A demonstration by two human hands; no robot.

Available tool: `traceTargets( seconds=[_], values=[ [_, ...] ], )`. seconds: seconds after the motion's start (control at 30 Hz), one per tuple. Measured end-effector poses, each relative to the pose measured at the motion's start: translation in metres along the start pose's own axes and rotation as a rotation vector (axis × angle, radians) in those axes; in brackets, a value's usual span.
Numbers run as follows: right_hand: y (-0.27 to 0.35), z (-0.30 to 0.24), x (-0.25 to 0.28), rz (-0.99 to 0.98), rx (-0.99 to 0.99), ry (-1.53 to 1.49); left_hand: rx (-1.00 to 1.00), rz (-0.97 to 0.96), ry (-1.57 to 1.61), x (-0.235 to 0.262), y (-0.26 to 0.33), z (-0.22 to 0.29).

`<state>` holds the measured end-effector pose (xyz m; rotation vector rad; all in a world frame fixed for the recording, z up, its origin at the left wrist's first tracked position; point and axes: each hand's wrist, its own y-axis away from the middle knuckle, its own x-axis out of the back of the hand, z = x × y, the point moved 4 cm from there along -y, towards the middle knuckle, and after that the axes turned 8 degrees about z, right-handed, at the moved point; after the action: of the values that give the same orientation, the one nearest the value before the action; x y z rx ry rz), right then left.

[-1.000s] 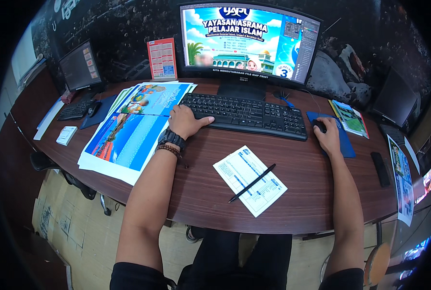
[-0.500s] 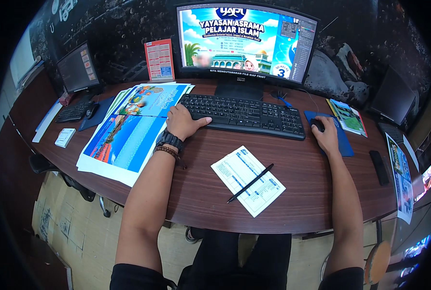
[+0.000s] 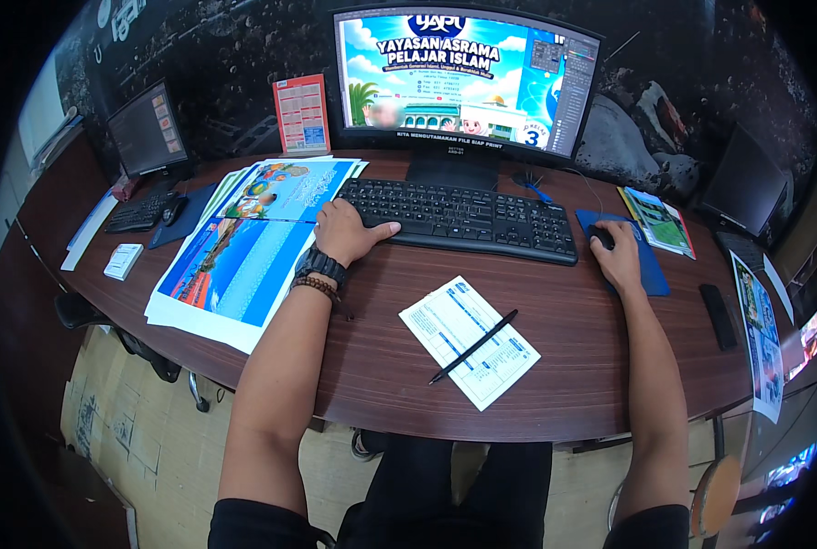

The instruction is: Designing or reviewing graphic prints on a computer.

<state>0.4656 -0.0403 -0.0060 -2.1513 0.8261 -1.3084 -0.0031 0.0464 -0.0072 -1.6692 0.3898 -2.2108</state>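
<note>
My left hand (image 3: pixel 346 231) rests on the left end of a black keyboard (image 3: pixel 463 218), fingers spread over the keys, with a dark watch and a bead bracelet on the wrist. My right hand (image 3: pixel 617 256) lies over a black mouse (image 3: pixel 600 240) on a blue mouse pad (image 3: pixel 648 265). A curved monitor (image 3: pixel 463 78) behind the keyboard shows a colourful poster design. A white printed form (image 3: pixel 469 340) with a black pen (image 3: pixel 474 346) across it lies on the dark wooden desk (image 3: pixel 573 375) between my arms.
Large colour posters (image 3: pixel 243 247) are stacked left of the keyboard. A second small monitor (image 3: pixel 147 128), keyboard (image 3: pixel 138 212) and mouse stand at the far left. A red card calendar (image 3: pixel 302 113) stands upright. Leaflets (image 3: pixel 660 220) and a black phone (image 3: pixel 718 316) lie right.
</note>
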Motion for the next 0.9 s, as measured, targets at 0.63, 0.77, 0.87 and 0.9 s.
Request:
traceTargets(
  seconds=[0.63, 0.77, 0.87, 0.9],
  values=[
    [-0.0005, 0.0018, -0.0007, 0.001, 0.022, -0.004, 0.009, -0.034, -0.014, -0.0003, -0.0014, -0.0003],
    [0.0001, 0.0013, -0.0005, 0.008, 0.021, -0.005, 0.010, -0.060, -0.015, 0.0025, -0.0008, 0.0018],
    [0.0000, -0.0001, 0.0004, 0.003, 0.013, -0.010, 0.007, -0.073, -0.010, 0.0040, -0.0001, 0.0028],
    [-0.0001, 0.0002, 0.0003, 0.006, 0.015, -0.011, 0.008, -0.073, -0.015, 0.0035, -0.0005, 0.0025]
  ],
)
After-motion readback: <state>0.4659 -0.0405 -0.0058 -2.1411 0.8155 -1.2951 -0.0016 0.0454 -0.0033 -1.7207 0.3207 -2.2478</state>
